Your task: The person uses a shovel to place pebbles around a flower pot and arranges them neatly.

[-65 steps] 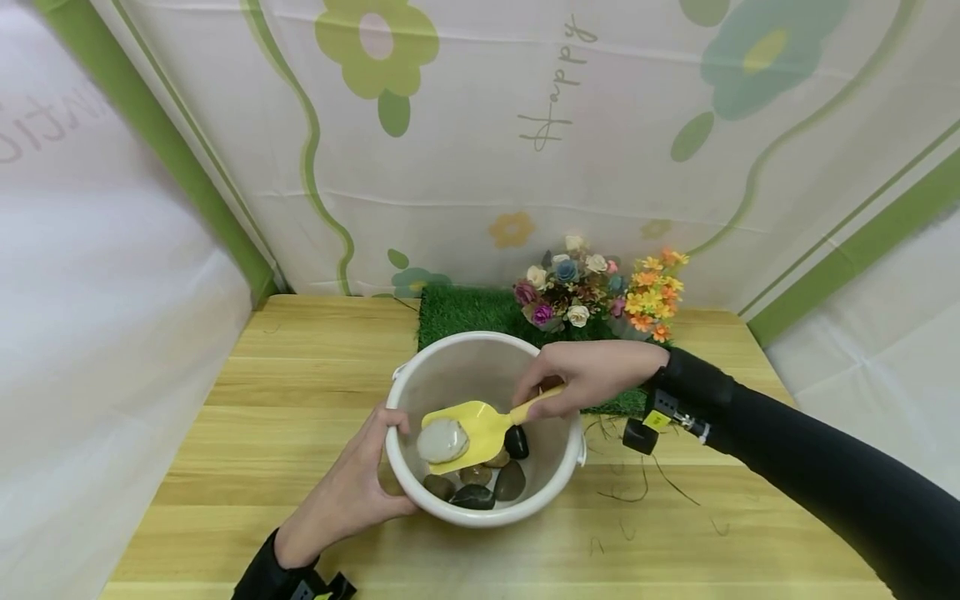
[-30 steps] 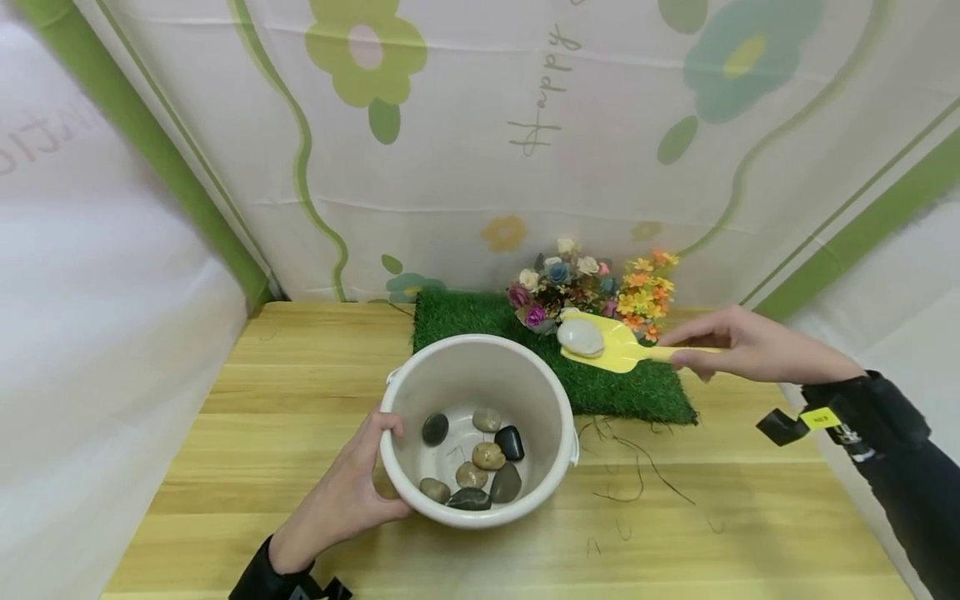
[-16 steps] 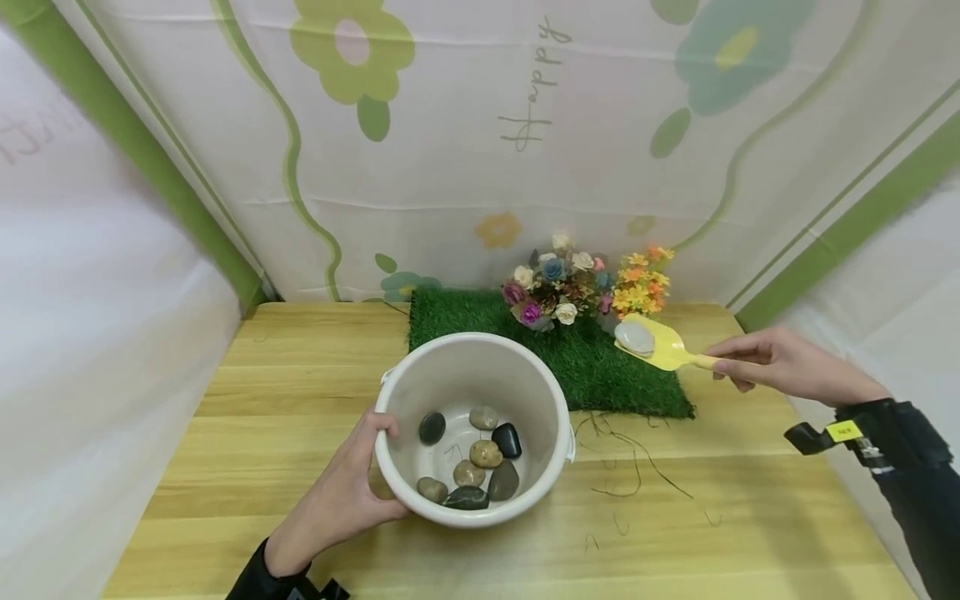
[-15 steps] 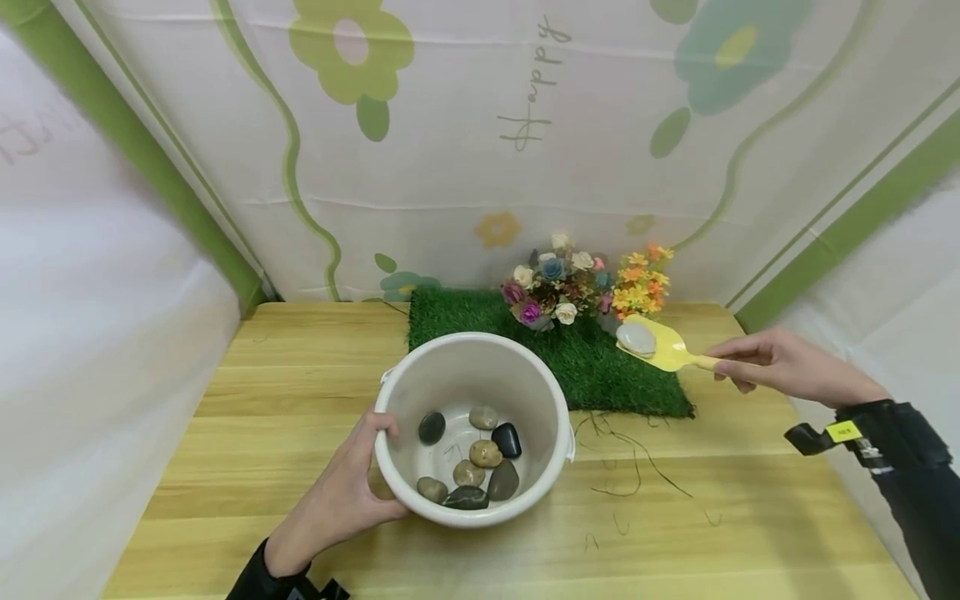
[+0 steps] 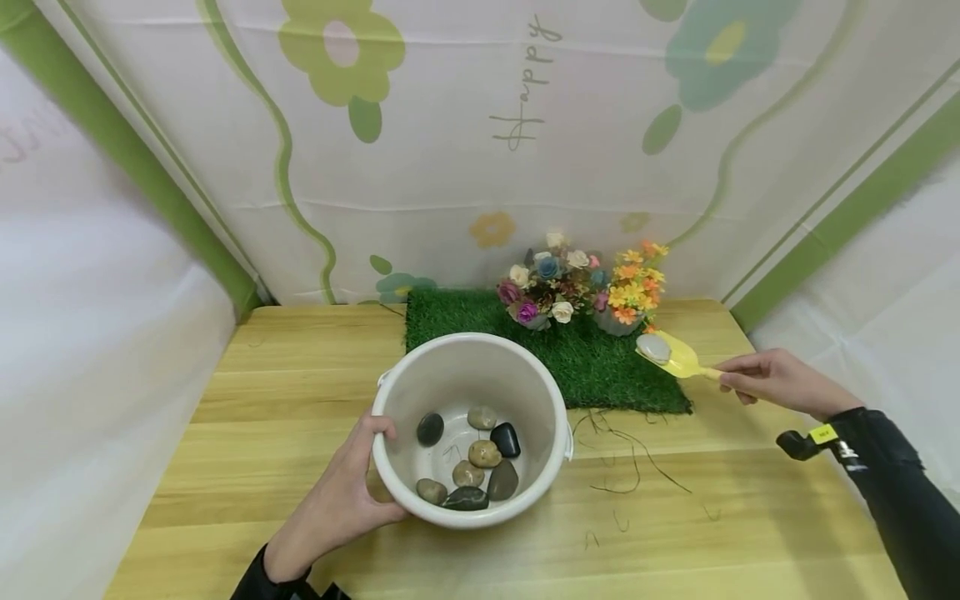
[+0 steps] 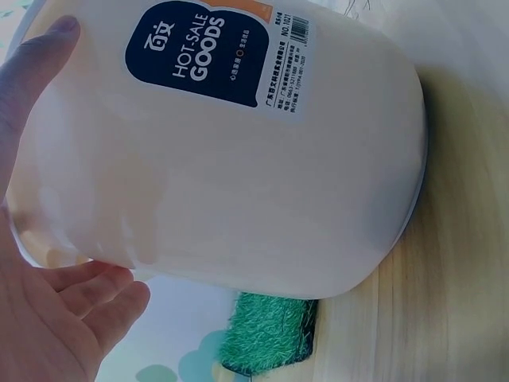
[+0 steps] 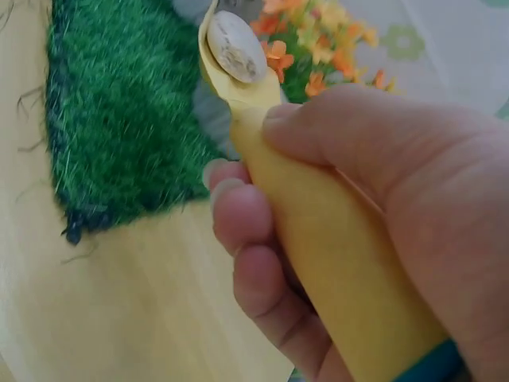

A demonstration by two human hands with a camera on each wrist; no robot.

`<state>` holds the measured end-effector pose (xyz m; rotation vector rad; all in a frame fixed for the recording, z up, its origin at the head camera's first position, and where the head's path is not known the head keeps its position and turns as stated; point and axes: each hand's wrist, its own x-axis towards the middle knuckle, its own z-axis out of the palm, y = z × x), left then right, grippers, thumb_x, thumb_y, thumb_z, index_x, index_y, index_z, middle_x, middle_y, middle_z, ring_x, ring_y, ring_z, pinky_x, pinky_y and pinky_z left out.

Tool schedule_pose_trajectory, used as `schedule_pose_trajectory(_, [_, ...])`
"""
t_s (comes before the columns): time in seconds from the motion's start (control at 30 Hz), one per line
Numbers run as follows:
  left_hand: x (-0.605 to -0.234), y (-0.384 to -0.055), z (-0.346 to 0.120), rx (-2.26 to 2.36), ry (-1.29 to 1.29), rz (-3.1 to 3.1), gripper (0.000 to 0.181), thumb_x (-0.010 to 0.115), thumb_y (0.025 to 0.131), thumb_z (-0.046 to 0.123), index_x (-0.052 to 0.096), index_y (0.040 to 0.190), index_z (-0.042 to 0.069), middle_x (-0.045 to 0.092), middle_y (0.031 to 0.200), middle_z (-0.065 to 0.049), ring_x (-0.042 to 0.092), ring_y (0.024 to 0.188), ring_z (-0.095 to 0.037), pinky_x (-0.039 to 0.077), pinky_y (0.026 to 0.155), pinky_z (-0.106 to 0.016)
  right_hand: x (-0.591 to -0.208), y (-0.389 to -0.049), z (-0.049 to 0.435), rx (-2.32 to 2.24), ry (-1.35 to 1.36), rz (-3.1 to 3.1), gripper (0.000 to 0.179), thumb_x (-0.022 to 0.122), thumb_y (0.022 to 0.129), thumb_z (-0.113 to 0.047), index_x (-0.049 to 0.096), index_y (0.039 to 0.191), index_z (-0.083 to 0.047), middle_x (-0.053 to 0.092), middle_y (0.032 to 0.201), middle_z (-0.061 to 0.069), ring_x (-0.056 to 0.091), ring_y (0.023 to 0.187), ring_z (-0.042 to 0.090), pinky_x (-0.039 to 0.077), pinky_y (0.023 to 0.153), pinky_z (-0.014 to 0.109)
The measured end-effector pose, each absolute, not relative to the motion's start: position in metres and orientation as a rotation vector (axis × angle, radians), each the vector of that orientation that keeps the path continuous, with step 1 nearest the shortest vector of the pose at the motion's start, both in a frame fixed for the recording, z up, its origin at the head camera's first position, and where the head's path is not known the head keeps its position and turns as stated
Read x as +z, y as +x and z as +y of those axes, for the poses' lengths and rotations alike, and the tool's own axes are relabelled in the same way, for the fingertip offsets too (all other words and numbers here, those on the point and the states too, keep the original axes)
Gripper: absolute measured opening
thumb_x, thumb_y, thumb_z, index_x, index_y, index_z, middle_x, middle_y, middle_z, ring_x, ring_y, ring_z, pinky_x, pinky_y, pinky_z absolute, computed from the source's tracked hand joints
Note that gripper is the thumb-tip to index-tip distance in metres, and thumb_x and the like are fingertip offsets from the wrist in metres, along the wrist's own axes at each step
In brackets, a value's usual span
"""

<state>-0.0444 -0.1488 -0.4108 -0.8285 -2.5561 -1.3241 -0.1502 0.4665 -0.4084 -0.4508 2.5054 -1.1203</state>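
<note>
My right hand (image 5: 772, 382) grips the handle of a yellow plastic shovel (image 5: 681, 358), thumb along one side and fingers curled round the other, as the right wrist view shows. A pale white stone (image 5: 654, 348) lies on the shovel's scoop, over the right end of the artificial grass mat (image 5: 607, 375). My left hand (image 5: 341, 483) holds the near left side of a white bucket (image 5: 561, 433), fingertips at the rim. Several dark and tan stones (image 5: 484, 454) lie on the bucket's floor. The left wrist view shows the bucket's outer wall with its label (image 6: 207, 52).
Two artificial flower pots stand at the back: a mixed bouquet (image 5: 555, 279) and orange-yellow flowers (image 5: 637, 283), close to the shovel. Loose dark strands (image 5: 637, 467) lie on the wooden table (image 5: 285, 400). A printed cloth (image 5: 420, 167) hangs behind.
The shovel with the white stone has moved out of the bucket to the right, past the flowers and over the mat's right end. My left hand has stayed on the bucket.
</note>
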Motion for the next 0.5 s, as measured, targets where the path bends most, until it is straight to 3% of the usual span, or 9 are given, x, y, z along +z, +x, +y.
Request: schedule_pose_trajectory(0.5, [-0.423,-0.049,-0.152,-1.299,-0.837,-2.542,0.074,0.083,0.059,0.044,0.035,0.105,0.012,0.03,0.143,-0.005,0.035,0.125,-0.025,0.039,0.092,-0.046,-0.434,-0.167,0.466,-1.011,-0.332,2.623,0.033,0.052,0.094,-0.03,0.062,0.108,-0.001,0.061,0.082,0.017,0.053,0.064,0.025,0.046,0.059,0.038])
